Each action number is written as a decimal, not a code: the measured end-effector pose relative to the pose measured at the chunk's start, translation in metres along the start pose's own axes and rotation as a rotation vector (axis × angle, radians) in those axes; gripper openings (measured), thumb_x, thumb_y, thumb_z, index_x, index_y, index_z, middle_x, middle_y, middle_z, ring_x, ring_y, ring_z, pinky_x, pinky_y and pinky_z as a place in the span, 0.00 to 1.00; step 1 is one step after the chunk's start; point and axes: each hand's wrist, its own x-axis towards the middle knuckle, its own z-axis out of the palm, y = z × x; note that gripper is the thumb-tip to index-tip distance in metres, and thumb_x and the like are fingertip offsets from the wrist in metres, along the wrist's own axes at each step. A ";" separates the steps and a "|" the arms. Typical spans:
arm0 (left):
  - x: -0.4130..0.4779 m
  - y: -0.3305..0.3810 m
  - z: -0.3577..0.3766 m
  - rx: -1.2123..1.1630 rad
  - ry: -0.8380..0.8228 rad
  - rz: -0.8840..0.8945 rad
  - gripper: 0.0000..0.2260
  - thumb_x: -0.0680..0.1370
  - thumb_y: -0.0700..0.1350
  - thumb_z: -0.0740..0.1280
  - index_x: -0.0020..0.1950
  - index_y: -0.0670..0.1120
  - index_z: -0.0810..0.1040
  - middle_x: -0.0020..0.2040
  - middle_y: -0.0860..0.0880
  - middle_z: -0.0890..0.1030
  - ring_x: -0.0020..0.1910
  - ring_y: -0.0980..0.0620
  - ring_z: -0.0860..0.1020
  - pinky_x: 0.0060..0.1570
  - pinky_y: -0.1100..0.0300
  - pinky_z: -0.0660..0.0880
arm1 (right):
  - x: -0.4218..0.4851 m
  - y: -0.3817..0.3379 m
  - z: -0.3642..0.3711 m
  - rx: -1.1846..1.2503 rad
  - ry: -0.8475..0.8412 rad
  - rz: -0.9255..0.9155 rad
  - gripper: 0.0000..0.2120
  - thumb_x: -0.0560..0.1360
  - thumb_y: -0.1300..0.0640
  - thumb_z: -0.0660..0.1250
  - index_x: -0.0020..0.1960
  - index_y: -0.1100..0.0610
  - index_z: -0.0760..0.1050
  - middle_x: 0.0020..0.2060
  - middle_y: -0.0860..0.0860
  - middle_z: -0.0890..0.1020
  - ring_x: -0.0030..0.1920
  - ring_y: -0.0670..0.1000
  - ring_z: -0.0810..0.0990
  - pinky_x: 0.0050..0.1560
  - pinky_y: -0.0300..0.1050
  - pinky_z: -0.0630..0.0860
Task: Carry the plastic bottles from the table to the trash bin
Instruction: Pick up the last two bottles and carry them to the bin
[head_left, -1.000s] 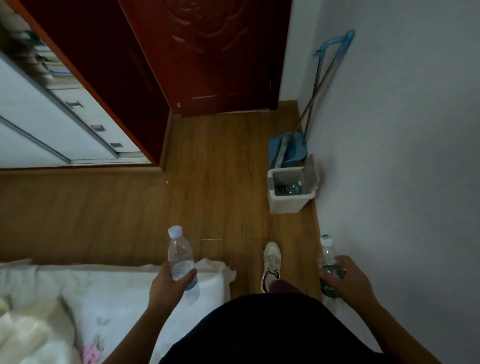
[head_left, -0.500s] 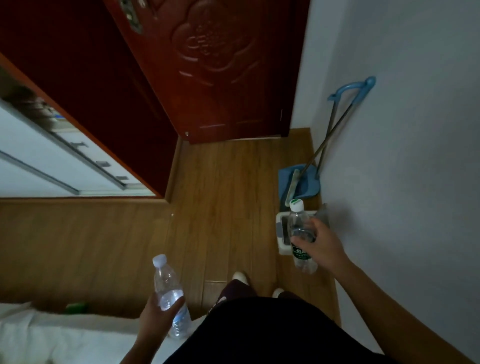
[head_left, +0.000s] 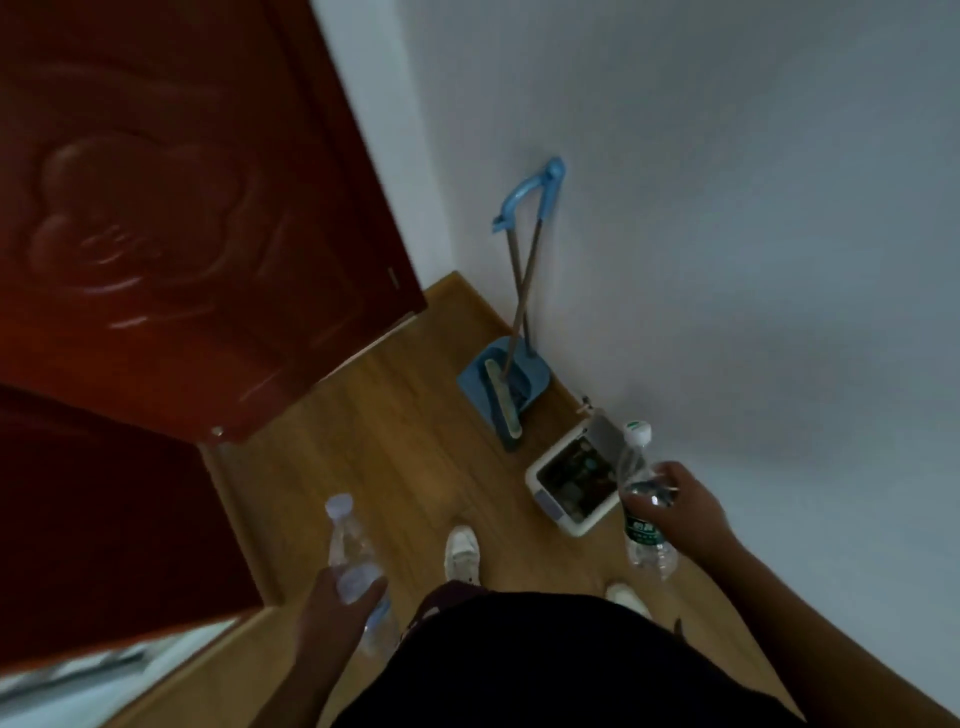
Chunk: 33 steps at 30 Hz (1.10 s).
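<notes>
Pretty blurry and tilted shot, so a lot of it was hard to read. The inside of the trash bin (head_left: 551, 512) was just a dark jumble, and I couldn't tell what was in there. The right shoe (head_left: 626, 597) was mostly hidden under the dark clothing (head_left: 571, 660), while the left shoe (head_left: 462, 553) showed in full on the wooden floor (head_left: 405, 441). Both forearms ran off the bottom edge.

The left hand (head_left: 332, 608) had a full grip round the middle of the pale-cap bottle (head_left: 349, 540), fingers wrapped closed on it. The lower end of that bottle was smeared and partly behind the fingers. It stood cap up, low by the person's left side and well apart from the bin.

The right hand (head_left: 685, 509) had its grip closed on the green-label bottle (head_left: 641, 535), with the fingers curled round the clear part above the label. That arm was stretched forward, holding the bottle cap up and slightly tilted. In the view it overlapped the bin's right edge, but it wasn't inside, and I couldn't tell how high above it was.

The bin sat on the floor against the pale wall (head_left: 727, 208), lid flipped up. A blue dustpan (head_left: 535, 382) and broom (head_left: 506, 410) stood just beyond it, and the red door (head_left: 182, 208) filled the left side.
</notes>
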 end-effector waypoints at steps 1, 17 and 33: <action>0.018 0.010 -0.011 0.036 -0.035 0.030 0.24 0.69 0.54 0.79 0.57 0.45 0.77 0.53 0.46 0.82 0.52 0.43 0.81 0.54 0.47 0.78 | -0.006 -0.005 0.007 0.030 0.026 0.039 0.25 0.69 0.46 0.76 0.60 0.53 0.72 0.50 0.50 0.81 0.47 0.52 0.81 0.44 0.45 0.77; 0.091 0.150 0.038 0.428 -0.486 0.439 0.34 0.68 0.61 0.74 0.72 0.55 0.69 0.57 0.53 0.82 0.55 0.49 0.81 0.56 0.49 0.78 | -0.057 0.006 0.052 0.278 0.323 0.390 0.30 0.68 0.43 0.75 0.64 0.54 0.71 0.50 0.48 0.79 0.46 0.50 0.80 0.42 0.46 0.77; 0.147 0.158 0.240 0.305 -0.565 0.429 0.28 0.74 0.49 0.74 0.71 0.53 0.67 0.57 0.56 0.78 0.50 0.60 0.79 0.37 0.69 0.74 | 0.103 0.083 0.138 0.358 0.228 0.381 0.26 0.70 0.43 0.74 0.62 0.52 0.69 0.51 0.47 0.79 0.47 0.49 0.80 0.37 0.40 0.76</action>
